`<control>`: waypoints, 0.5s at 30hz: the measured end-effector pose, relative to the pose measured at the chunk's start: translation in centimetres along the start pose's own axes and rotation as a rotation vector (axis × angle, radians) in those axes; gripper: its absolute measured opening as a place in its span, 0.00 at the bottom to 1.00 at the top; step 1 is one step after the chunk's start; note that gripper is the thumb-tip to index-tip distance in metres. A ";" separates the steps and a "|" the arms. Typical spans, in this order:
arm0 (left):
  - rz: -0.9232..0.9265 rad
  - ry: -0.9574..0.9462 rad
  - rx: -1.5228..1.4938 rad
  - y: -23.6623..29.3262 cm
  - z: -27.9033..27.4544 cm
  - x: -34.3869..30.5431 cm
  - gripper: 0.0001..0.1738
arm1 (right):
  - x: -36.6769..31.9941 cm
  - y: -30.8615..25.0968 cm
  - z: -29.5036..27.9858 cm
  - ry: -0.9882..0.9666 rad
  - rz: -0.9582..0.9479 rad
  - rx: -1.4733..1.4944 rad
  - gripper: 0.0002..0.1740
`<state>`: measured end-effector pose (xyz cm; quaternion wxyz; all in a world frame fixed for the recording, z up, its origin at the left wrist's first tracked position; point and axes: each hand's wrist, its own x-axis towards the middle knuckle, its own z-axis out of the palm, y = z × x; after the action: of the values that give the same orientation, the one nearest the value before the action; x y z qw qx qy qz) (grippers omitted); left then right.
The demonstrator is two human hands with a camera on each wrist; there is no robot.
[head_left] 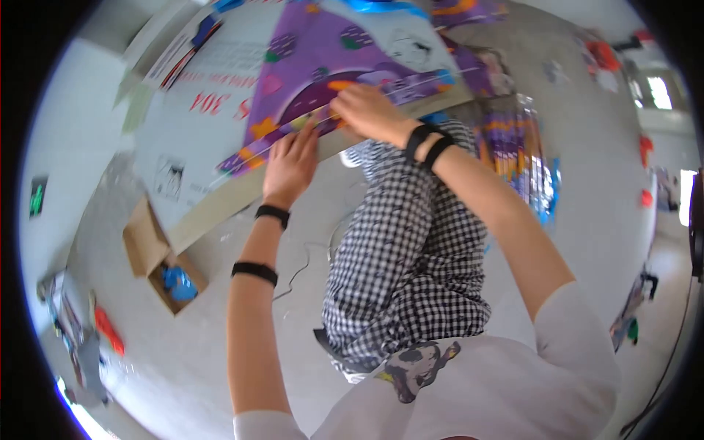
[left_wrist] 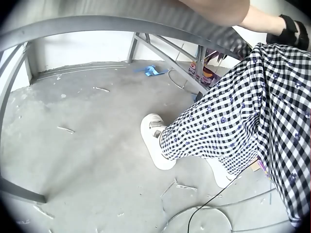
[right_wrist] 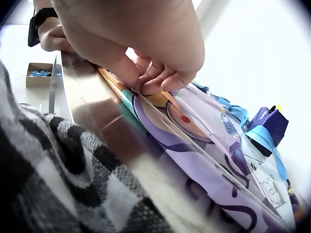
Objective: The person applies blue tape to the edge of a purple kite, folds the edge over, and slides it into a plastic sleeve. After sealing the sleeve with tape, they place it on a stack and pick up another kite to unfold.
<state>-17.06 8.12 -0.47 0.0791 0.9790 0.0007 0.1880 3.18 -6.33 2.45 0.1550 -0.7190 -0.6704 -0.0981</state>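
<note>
A purple printed plastic sheet [head_left: 323,44] lies on the table, its near edge a narrow folded strip [head_left: 253,152], also seen in the right wrist view as a layered fold [right_wrist: 194,162]. My left hand [head_left: 290,167] rests on the strip with its fingers extended, fingertips touching the film. Farther right along the same edge, my right hand [head_left: 370,114] has its fingers bent, and in the right wrist view this hand [right_wrist: 141,41] pinches the fold between thumb and fingertips. The left wrist view shows only part of the left hand [left_wrist: 221,7], its fingers hidden.
The table's edge [head_left: 213,209] runs just before my checkered trousers [head_left: 396,257]. An open carton [head_left: 176,282] with blue items stands at lower left. Packed purple pouches [head_left: 506,147] lie to the right. A dark blue tape dispenser [right_wrist: 269,126] with blue ribbon [right_wrist: 235,111] is beyond the sheet.
</note>
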 end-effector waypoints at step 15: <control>-0.007 0.009 -0.016 0.2 -0.7 0.0 0.26 | 0.0 -0.1 -0.2 -0.127 0.022 -0.060 0.13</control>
<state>-17.26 7.99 0.18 0.0877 0.9774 0.0028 0.1923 3.07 -6.37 2.66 0.0916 -0.7355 -0.6676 -0.0706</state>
